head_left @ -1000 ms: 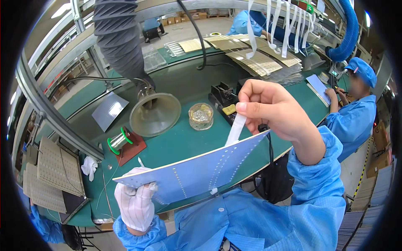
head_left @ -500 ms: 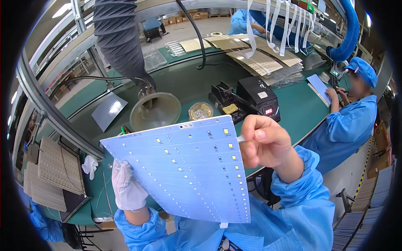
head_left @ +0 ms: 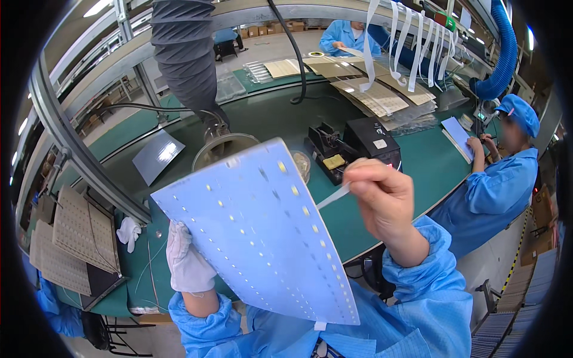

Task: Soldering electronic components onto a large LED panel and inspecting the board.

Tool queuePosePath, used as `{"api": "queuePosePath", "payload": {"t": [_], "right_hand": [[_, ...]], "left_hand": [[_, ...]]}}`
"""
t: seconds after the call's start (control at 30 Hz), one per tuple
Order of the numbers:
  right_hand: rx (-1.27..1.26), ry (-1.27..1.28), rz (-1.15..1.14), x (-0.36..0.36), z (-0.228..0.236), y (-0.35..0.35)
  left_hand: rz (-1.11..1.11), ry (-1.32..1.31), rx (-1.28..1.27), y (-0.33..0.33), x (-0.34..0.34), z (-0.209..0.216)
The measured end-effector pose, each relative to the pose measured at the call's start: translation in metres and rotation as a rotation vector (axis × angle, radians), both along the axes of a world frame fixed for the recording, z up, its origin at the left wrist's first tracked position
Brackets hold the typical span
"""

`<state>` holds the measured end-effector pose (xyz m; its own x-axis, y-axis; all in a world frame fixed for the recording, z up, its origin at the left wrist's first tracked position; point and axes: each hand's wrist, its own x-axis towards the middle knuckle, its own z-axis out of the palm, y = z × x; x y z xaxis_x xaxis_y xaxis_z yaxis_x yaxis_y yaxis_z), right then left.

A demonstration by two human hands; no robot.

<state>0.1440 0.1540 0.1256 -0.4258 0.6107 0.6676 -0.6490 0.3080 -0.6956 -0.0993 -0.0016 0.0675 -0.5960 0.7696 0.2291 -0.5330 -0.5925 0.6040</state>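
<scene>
My left hand (head_left: 186,255), in a white glove, grips the left edge of a large thin LED circuit board (head_left: 256,232). The board is tilted up in front of me, with rows of small yellow LEDs on its pale blue-white face. The bare right hand (head_left: 382,200) pinches the end of a white strip of tape (head_left: 335,196) between thumb and fingers. That strip stretches from the board's right edge to my fingertips; where it joins behind the board is hidden. A small white tab (head_left: 320,326) shows at the board's lower edge.
Behind the board stand a fume extractor hood (head_left: 227,146), a black soldering station (head_left: 373,143) and a stand with a yellow sponge (head_left: 334,161). Boards lean in a rack (head_left: 86,232) at left. White strips (head_left: 397,42) hang overhead. A co-worker (head_left: 501,173) sits at right.
The board has swung and tilted, its right edge turning away from my right hand. More of the white tape now shows, drawn taut between board and fingers.
</scene>
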Motion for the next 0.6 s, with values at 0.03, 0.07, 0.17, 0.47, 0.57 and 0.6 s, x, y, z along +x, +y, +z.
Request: {"api": "queuePosePath", "payload": {"t": [0.03,0.07,0.17,0.47,0.57,0.6], "right_hand": [[0.137,-0.015,-0.178,0.003,0.003,0.0],[0.144,0.04,-0.231,0.006,0.007,0.001],[0.331,0.019,-0.453,0.023,0.02,0.007],[0.436,-0.125,-0.625,0.064,0.085,0.045],[0.545,-0.231,-0.751,0.05,0.111,0.057],[0.496,-0.138,-0.673,0.046,0.123,0.066]], "left_hand": [[0.003,-0.003,0.002,-0.001,-0.002,0.001],[-0.003,-0.045,0.008,-0.001,-0.005,0.003],[0.048,-0.096,-0.003,-0.005,-0.015,0.009],[0.417,0.015,-0.102,-0.049,-0.072,-0.005],[0.807,0.679,-0.433,-0.07,-0.086,-0.024],[0.734,0.563,-0.351,-0.079,-0.09,-0.025]]}}
